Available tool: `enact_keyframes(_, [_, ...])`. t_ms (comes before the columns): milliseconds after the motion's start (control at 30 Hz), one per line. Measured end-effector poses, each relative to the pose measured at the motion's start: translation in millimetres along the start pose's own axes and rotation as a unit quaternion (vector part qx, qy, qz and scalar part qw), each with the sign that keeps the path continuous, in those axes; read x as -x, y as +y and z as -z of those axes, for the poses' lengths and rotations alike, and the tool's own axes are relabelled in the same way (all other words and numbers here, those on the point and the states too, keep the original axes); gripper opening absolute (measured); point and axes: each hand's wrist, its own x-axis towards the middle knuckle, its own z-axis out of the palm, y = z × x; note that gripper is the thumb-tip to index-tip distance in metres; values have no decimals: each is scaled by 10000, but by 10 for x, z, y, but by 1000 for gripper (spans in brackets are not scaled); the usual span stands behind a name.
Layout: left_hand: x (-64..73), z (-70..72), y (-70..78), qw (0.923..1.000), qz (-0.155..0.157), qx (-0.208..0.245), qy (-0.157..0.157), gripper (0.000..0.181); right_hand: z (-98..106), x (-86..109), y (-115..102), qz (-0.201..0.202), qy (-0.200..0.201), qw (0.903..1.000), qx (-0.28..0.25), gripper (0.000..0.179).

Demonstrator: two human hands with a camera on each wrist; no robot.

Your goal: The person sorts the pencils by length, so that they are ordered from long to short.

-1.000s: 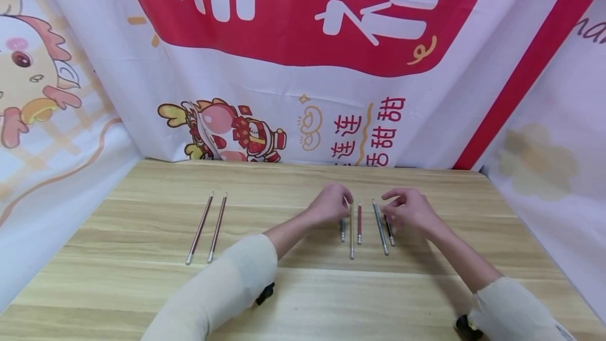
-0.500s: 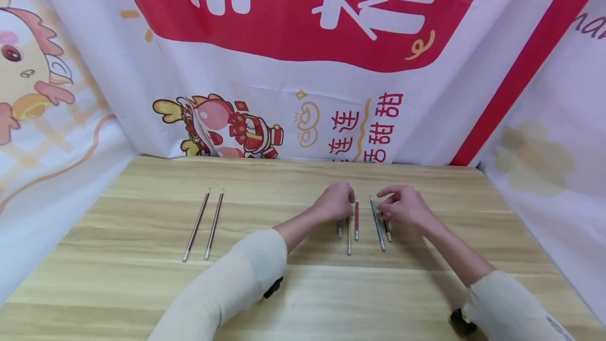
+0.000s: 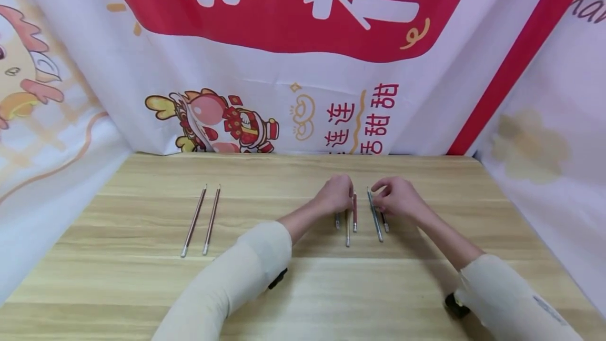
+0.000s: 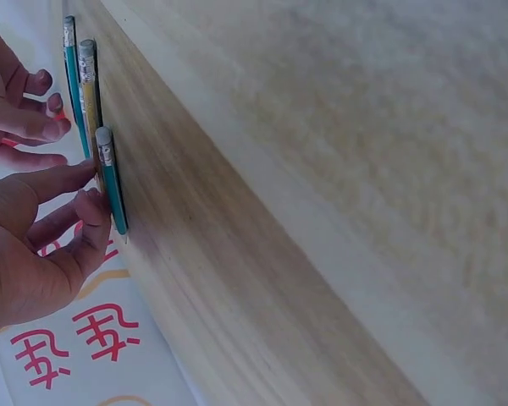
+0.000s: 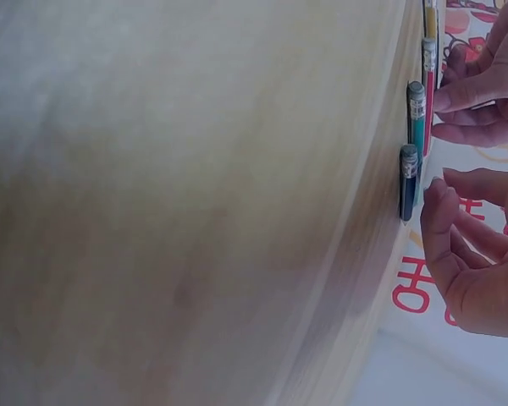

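In the head view my left hand [image 3: 335, 193] is at the upper ends of the yellow pencil [image 3: 347, 230] and red pencil [image 3: 355, 214]. Its thumb and finger are bent close together; whether they pinch a pencil is hidden. My right hand [image 3: 400, 197] hovers against the blue-green pencil [image 3: 376, 220], thumb and forefinger apart in the head view, fingertips beside its upper part. Partly under that hand lies a dark pencil [image 3: 385, 223]. A short teal pencil [image 4: 112, 186] sits nearest the left hand in the left wrist view, its far part covered by the hand in the head view.
Two long reddish-brown pencils [image 3: 194, 220] lie side by side on the left of the wooden table [image 3: 284, 299], erasers toward me. Printed cloth [image 3: 265, 67] hangs behind the table and along both sides.
The left hand has shifted slightly right, from the yellow pencil toward the red one, its fingers drawing together. My right hand has come a little left, closer to the blue-green pencil. The pencils look unmoved.
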Motion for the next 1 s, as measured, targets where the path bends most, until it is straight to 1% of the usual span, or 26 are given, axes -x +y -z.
enact_keyframes(167, [-29,29,2,9998,13,-186,107,24,-8,-40,-54,25,-101,9999,77,32])
enact_keyframes(333, [-73,18,-3,9997,32,-241,39,27,-20,-52,-39,47,-136,9998,109,32])
enact_keyframes(367, [-132,-48,-63,9995,-38,-277,121,30,-23,-52,-33,43,-141,9998,106,32])
enact_keyframes(467, [-196,-86,-88,9994,-49,-339,87,28,-27,-53,-17,22,-141,9998,110,32])
enact_keyframes(533, [-299,-180,-168,9983,-148,-508,257,25,-32,-58,-10,15,-122,9999,111,32])
enact_keyframes(567, [-308,-184,-164,9981,-142,-536,269,23,-35,-60,-11,23,-116,9999,115,31])
enact_keyframes(600, [-269,-129,-102,9983,-71,-545,197,21,-35,-62,-13,29,-111,9999,113,31])
enact_keyframes(700, [-243,-125,-42,9977,-5,-634,231,17,-40,-65,-23,19,-104,9999,100,31])
enact_keyframes(767, [-134,-43,86,9979,156,-617,99,15,-40,-66,-29,-6,-109,9999,94,32])
enact_keyframes(867, [-61,-23,163,9969,265,-735,101,17,-35,-68,-37,-30,-121,9999,89,32])
enact_keyframes(1000, [-9,-20,201,9962,276,-815,157,17,-31,-70,-35,13,-118,9999,76,32])
